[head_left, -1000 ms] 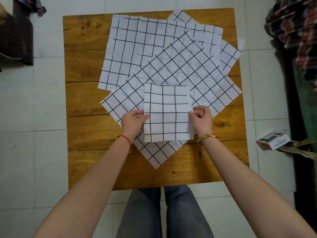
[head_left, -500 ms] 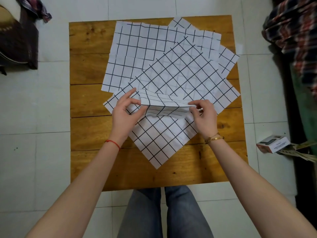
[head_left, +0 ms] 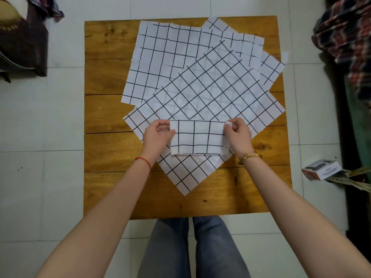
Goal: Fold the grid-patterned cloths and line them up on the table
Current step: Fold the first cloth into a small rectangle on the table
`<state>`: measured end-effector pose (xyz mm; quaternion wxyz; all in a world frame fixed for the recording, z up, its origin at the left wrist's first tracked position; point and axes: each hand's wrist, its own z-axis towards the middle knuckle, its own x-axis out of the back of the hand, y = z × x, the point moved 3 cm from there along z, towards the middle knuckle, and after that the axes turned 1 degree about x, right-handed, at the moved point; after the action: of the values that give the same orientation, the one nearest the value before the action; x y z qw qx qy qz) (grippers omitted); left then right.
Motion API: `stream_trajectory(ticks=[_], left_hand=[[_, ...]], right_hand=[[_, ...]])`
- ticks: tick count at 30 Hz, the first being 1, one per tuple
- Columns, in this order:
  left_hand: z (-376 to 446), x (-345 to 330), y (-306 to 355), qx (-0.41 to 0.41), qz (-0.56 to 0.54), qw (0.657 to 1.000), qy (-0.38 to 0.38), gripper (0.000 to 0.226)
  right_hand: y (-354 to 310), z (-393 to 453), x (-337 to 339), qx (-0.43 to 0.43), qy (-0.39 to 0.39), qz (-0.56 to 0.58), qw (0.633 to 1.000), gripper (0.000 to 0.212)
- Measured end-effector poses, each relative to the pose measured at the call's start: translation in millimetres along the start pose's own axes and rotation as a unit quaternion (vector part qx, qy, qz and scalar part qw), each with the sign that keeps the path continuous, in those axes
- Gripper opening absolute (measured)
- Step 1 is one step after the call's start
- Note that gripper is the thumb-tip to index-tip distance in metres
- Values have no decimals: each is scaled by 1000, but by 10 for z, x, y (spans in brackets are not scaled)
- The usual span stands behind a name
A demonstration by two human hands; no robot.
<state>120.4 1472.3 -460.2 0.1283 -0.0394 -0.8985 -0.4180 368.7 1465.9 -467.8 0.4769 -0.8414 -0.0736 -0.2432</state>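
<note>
Pinching the folded cloth (head_left: 197, 137) at its two ends: left hand (head_left: 157, 135) and right hand (head_left: 237, 135), fingers curled onto its edges. Lying atop a diagonal unfolded cloth (head_left: 210, 93), itself overlapping others on the wooden table (head_left: 104, 117). Small box (head_left: 321, 169) on the floor: print too small to read.

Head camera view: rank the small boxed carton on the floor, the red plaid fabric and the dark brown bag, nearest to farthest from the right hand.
1. Small boxed carton, floor, right of the right hand.
2. Red plaid fabric, upper right corner.
3. Dark brown bag, far upper left.
</note>
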Motion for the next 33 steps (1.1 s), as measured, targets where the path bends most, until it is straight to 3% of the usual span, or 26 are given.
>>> stream_trajectory(ticks=[4,8,10,13,17,20,28,33], left_hand=[[36,-98,-199,15,57,998,-22,50],[13,-92,-296,-66,150,986,4,50],[-26,-101,-296,-166,257,952,13,47],[-56,-149,-298,-243,400,884,-8,53],[-51,-240,-364,-258,552,792,-37,72],[-25,-262,-436,-229,599,766,-48,75],[-25,-271,-469,-206,603,770,-45,80],[-11,-265,-476,-201,596,775,-53,79]], right_hand=[[99,30,-107,-3,-24,-97,995,26],[97,11,-189,98,-5,-290,952,38],[39,-36,-247,179,1,-374,910,43],[-38,-118,-460,287,-87,-398,867,50],[-70,-234,-826,336,-187,-444,809,57],[-53,-272,-988,305,-228,-491,784,64],[123,-255,-711,280,-188,-516,787,66],[385,-227,-148,232,-128,-499,825,63]])
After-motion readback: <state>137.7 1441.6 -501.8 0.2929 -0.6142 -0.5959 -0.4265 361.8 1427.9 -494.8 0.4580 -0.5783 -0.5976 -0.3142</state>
